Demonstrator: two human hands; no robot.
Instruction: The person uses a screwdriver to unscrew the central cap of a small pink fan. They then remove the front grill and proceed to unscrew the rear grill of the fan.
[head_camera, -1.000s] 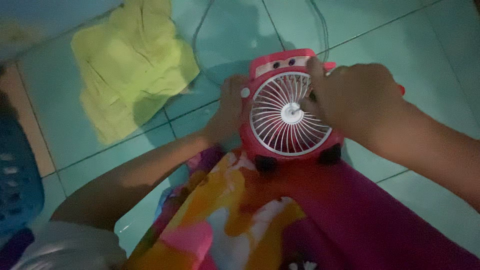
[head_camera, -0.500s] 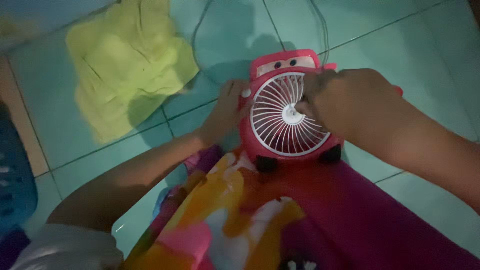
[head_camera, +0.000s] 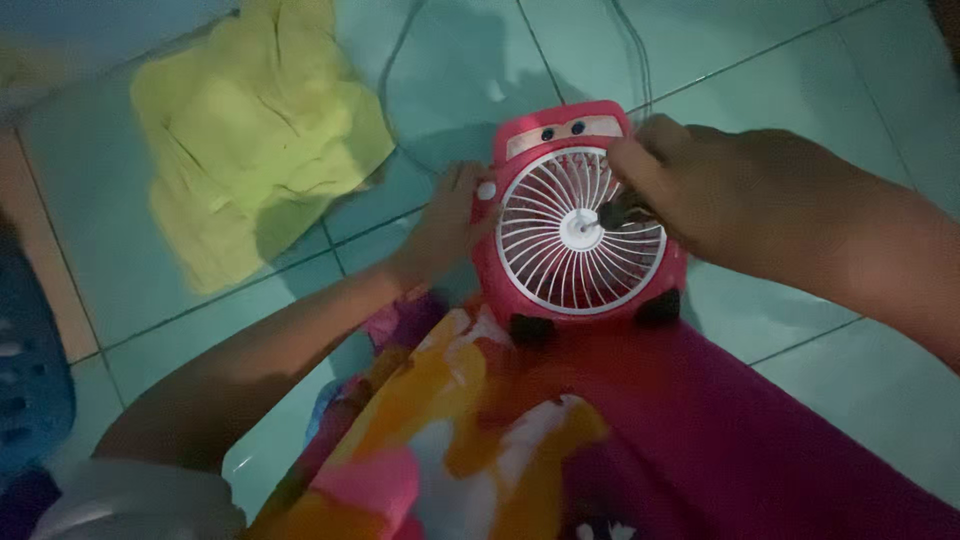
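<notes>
Now left hand (head_camera: 447, 222) clasping red fan (head_camera: 578, 222) side edge, right hand (head_camera: 745, 200) pinching white grille (head_camera: 560, 250), bare tiles (head_camera: 800, 60) beyond.

Left hand (head_camera: 450, 215) curled in a grip, right hand (head_camera: 740, 200) with fingers bent.

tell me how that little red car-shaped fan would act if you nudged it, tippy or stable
The fan looks like light plastic, so it would probably slide easily on the smooth tile floor. It stands upright on a narrow base, so a push high up may tip it. The left hand steadies its side while the right hand presses at the thin white grille, which might flex.
</notes>
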